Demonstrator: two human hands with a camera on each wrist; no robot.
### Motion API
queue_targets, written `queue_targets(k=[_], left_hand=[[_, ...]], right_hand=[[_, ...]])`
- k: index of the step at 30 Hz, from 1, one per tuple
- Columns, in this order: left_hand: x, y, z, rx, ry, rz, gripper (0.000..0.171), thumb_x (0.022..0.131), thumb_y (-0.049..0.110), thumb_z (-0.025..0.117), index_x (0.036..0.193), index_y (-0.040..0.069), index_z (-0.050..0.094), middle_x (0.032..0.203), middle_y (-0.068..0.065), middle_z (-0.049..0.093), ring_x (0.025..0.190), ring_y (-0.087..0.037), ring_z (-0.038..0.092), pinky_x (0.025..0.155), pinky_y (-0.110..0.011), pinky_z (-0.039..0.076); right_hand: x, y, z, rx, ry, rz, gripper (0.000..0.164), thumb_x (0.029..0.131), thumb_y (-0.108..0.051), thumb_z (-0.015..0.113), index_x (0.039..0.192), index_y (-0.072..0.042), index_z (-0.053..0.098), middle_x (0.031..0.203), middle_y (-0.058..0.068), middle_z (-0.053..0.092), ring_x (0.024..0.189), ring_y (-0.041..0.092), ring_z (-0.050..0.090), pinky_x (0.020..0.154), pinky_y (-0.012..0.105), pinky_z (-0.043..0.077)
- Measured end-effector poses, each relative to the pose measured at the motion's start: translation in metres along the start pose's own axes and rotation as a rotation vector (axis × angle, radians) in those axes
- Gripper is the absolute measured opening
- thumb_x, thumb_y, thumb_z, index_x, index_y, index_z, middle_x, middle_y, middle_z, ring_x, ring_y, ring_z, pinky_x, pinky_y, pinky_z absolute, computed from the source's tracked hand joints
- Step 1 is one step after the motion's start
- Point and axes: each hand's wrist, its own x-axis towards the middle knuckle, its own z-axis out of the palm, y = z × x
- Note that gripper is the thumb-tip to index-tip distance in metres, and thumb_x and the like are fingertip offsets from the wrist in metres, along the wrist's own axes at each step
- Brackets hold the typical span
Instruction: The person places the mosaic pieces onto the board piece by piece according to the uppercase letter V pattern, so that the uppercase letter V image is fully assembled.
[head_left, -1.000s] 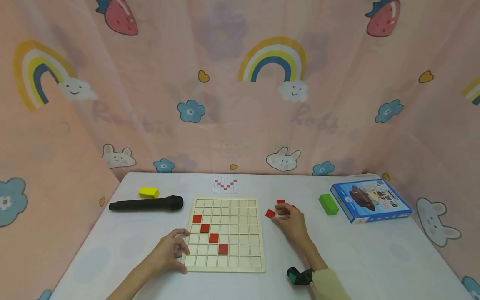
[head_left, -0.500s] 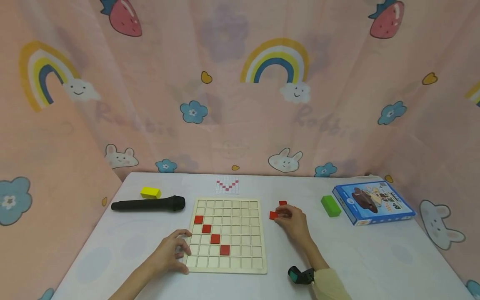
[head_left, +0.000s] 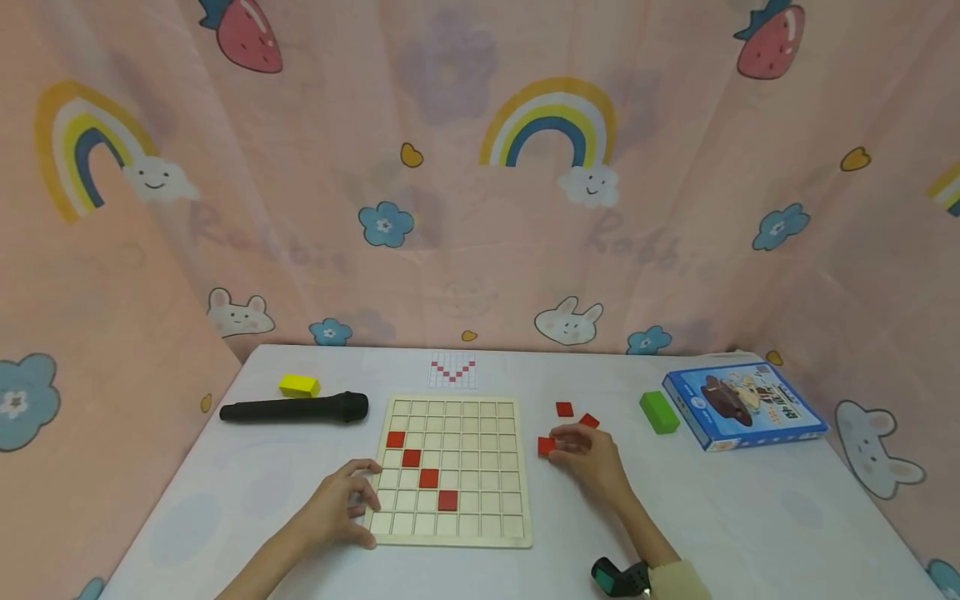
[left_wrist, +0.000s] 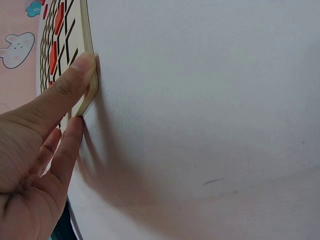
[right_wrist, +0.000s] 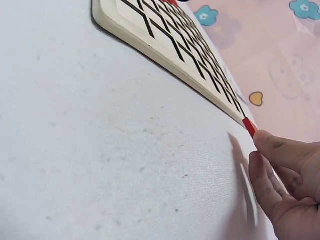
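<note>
A pale wooden grid board (head_left: 483,457) lies on the table, with red square tiles (head_left: 429,478) in a diagonal down its left half. My left hand (head_left: 335,506) rests against the board's left edge, thumb at the near corner and fingers spread along the side. In the left wrist view, the thumb (left_wrist: 75,75) presses at that corner. Right of the board, my right hand (head_left: 592,461) pinches a red tile (head_left: 546,447) between thumb and fingers. Seen from the right wrist, this tile (right_wrist: 249,126) sticks out past the fingertips. Two loose red tiles (head_left: 564,409) lie just behind that hand.
Behind the board lies a small card (head_left: 452,370) with a red V pattern on a grid. A black microphone (head_left: 294,408) and a yellow block (head_left: 299,386) are at the back left. A green block (head_left: 659,412) and a blue box (head_left: 745,402) stand at the right.
My right hand has drawn slightly toward the front with the red tile, uncovering the two loose tiles behind it. The left hand stays at the board's edge.
</note>
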Motion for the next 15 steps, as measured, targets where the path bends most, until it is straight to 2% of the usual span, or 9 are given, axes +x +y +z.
queue_targets(k=[9, 15], left_hand=[[0.001, -0.001, 0.000, -0.023, -0.002, 0.001, 0.038, 0.051, -0.002, 0.089, 0.076, 0.006, 0.063, 0.132, -0.019, 0.046, 0.117, -0.045, 0.046, 0.081, -0.026, 0.058], [0.001, -0.001, 0.000, -0.024, -0.005, 0.000, 0.038, 0.051, -0.001, 0.089, 0.076, 0.006, 0.063, 0.132, -0.019, 0.046, 0.118, -0.045, 0.046, 0.082, -0.026, 0.058]], right_hand=[[-0.015, -0.004, 0.005, 0.126, -0.056, 0.065, 0.033, 0.079, -0.005, 0.077, 0.110, -0.003, 0.067, 0.107, 0.010, 0.068, 0.099, 0.024, 0.066, 0.085, 0.028, 0.057], [-0.021, -0.006, 0.012, 0.187, -0.113, 0.028, 0.032, 0.077, -0.005, 0.078, 0.108, -0.004, 0.068, 0.105, 0.008, 0.069, 0.096, 0.021, 0.066, 0.083, 0.024, 0.057]])
